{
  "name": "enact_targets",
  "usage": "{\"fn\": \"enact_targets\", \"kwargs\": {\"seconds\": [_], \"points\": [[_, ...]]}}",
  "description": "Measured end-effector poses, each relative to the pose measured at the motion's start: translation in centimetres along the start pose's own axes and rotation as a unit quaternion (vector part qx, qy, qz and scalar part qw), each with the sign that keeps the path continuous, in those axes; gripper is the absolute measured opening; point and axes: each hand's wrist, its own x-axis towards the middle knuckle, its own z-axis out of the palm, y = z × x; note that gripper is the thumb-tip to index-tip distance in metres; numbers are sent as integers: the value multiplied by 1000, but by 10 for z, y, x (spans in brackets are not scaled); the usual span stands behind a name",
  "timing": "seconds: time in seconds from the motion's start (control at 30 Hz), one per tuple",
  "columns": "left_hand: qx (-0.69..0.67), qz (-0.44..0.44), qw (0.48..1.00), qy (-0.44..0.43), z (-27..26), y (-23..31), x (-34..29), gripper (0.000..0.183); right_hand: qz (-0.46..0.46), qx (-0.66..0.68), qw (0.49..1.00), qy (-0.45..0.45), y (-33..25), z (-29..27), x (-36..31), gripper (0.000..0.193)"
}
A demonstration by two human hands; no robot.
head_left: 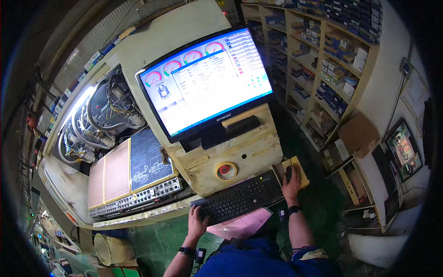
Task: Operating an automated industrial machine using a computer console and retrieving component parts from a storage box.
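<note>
The stained, cream-coloured surface (260,150), with a small round hole (244,156), carries a black-framed monitor (207,85) and a yellow ring (226,178). A black keyboard (240,198) lies along its near edge; beside this, a yellowish board (304,180) bears a dark mouse (289,172).

Over to my right, an open shelving unit (307,60) packed with small boxes (332,69) stands beside a pale wall (386,76). The floor (318,184) is green; leftward, a tube light (83,102) glares white, with corrugated sheeting (102,27) dim behind.
</note>
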Motion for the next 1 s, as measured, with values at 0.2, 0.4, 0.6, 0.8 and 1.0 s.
{"fn": "enact_targets", "kwargs": {"seconds": [0.2,0.4,0.6,0.8,1.0], "points": [[68,34,997,-11,0,-4,1,67,14,-25,1000,9,-1,-2,1,63],[56,40,998,-10,-3,10,8,70,16,-37,999,-13,-8,-5,8,57],[92,59,994,5,-1,-5,14,74,3,-49,999,-18,-4,1,8,56],[122,52,991,-18,-2,0,20,70,-18,-46,999,3,1,0,10,53],[113,41,993,-17,-5,1,14,63,-9,-40,999,-15,-8,1,11,50]]}}
